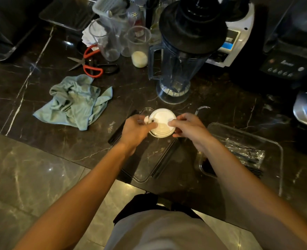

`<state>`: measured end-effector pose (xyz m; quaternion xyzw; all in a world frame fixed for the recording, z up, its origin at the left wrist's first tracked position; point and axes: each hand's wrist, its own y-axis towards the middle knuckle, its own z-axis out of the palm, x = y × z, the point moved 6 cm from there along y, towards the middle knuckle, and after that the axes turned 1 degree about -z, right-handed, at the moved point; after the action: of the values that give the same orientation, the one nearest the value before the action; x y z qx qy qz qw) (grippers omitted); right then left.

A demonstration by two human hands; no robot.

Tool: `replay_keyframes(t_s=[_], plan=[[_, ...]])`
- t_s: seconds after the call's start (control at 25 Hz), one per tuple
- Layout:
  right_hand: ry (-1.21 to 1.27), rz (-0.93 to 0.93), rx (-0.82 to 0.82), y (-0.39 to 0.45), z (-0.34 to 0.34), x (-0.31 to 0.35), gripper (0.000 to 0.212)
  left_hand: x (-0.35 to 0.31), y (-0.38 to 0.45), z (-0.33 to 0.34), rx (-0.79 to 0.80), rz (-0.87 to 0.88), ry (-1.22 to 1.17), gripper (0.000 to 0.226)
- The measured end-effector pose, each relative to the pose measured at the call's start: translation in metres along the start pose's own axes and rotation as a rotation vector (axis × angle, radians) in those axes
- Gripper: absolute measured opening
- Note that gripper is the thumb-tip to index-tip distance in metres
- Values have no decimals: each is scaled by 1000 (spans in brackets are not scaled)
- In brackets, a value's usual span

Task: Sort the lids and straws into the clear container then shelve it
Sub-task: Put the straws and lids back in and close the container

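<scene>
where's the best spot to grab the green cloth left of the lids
The green cloth lies crumpled on the dark counter, so it has raised folds. Come straight down from above and pinch a ridge near its bunched middle, probably the easiest grip. The flat corners hug the counter and give less to catch.

I stand at a dark marble surface point(46, 98) veined with white lines, its polish catching small glints of light. Below its edge lies the floor point(23, 174) of grey-green marble tiles, glossy, with a bright reflected spot.
</scene>
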<state>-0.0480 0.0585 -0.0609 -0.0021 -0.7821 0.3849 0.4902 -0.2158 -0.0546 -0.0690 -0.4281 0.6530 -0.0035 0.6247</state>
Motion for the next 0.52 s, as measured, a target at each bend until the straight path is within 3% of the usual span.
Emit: replay_keyframes(t_s=[0.28,0.52], plan=[[185,-106,-199,-60,-129,-10,24,-73,-30,109,167,230,28,48],[200,-52,-258,-90,-189,-61,18,-63,-65,186,255,157,41,50]])
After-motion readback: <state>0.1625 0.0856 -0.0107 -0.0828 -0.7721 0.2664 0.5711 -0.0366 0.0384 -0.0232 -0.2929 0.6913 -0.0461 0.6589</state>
